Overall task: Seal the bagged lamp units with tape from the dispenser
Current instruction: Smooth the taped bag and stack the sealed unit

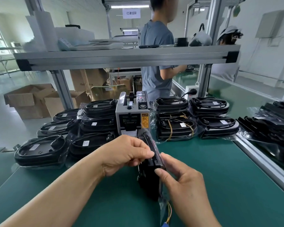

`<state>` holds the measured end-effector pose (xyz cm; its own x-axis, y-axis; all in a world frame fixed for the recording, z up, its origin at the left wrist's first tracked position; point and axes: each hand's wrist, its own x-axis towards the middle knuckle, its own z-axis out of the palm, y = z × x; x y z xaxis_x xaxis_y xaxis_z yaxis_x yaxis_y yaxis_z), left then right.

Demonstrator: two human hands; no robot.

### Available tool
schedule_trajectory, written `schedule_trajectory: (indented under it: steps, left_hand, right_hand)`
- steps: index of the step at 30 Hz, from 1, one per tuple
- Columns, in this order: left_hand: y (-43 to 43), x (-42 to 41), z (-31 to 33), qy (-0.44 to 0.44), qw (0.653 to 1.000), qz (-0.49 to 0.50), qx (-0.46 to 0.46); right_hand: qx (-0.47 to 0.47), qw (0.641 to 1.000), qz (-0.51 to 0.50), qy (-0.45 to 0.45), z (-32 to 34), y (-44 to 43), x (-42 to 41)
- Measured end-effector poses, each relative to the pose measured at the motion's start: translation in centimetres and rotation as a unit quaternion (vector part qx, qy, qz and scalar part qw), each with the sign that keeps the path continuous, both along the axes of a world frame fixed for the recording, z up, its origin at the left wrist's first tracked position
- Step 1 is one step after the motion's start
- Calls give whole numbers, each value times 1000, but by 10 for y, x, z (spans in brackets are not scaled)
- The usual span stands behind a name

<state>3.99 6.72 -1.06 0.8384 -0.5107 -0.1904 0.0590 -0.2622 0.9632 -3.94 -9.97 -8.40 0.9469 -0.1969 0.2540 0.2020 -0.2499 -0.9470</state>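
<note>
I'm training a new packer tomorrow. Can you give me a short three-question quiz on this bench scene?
1. True or false: the tape dispenser stands between stacks of bagged units.
2. The held lamp unit is: A) lying flat, B) up on its edge, C) hanging from a hook.
3. Which hand holds the held lamp unit: the left hand, the right hand, or both?
Key: 1 true; 2 B; 3 both.
</note>
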Motion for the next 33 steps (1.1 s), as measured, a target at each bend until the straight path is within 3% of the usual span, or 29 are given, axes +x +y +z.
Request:
schedule_trajectory:
  steps: [11,33]
  left_hand:
    - [-3,5,3,29,998,-7,64]
    - [-6,-2,-5,66,997,35,31]
  right_hand:
    - [-5,1000,-6,6,-1,1,0]
    - [-44,999,-19,9,2,2,0]
